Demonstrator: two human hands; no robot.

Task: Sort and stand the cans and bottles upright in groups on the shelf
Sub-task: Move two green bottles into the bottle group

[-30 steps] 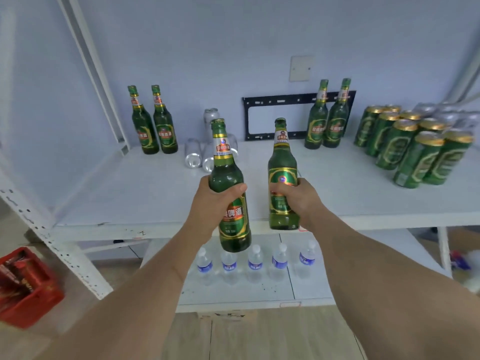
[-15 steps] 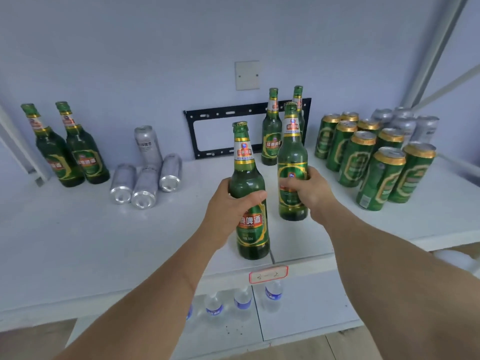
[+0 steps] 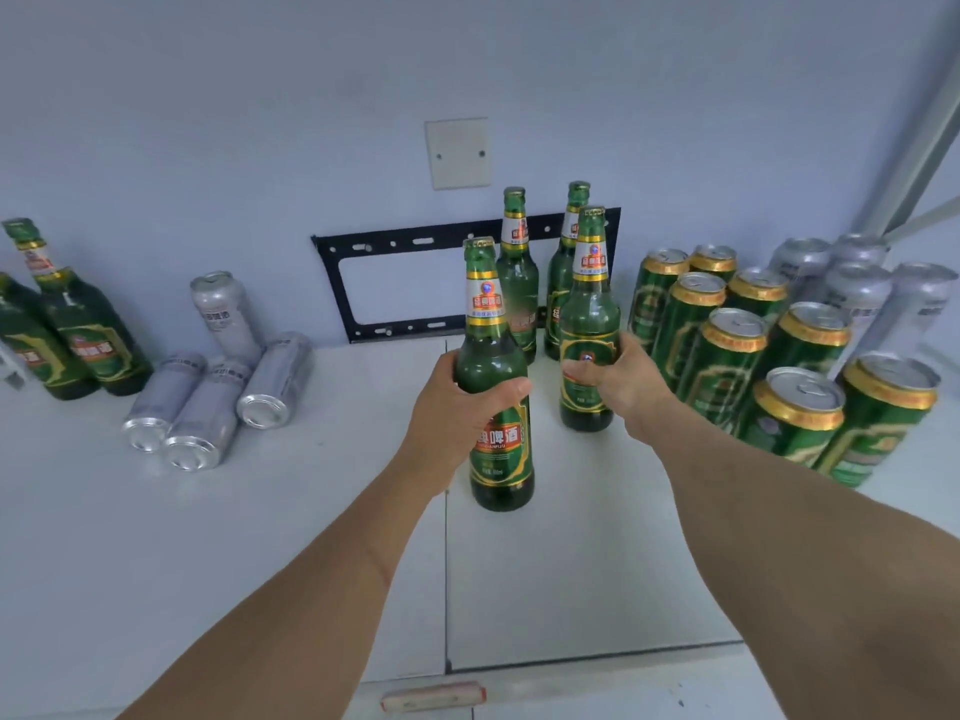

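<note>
My left hand (image 3: 457, 402) grips a green beer bottle (image 3: 496, 433) upright over the middle of the white shelf (image 3: 260, 537). My right hand (image 3: 618, 381) grips a second green bottle (image 3: 589, 314) a little farther back, just in front of two upright green bottles (image 3: 517, 283) by the wall. Whether either held bottle touches the shelf I cannot tell. Several green cans (image 3: 727, 356) stand upright at the right, with silver cans (image 3: 857, 288) behind them. At the left, three silver cans (image 3: 208, 407) lie on their sides, one silver can (image 3: 223, 309) stands, and two more green bottles (image 3: 78, 324) stand.
A black metal bracket (image 3: 415, 283) leans on the wall behind the middle bottles, under a white wall plate (image 3: 458, 153). A shelf upright (image 3: 914, 148) slants at the far right. A seam (image 3: 447, 563) splits the shelf board; a red-edged label (image 3: 434, 696) marks its front lip.
Both hands have carried their bottles forward and deeper over the shelf, toward the two bottles by the wall. The view has closed in, and the lower shelf with water bottles has dropped out of sight.
</note>
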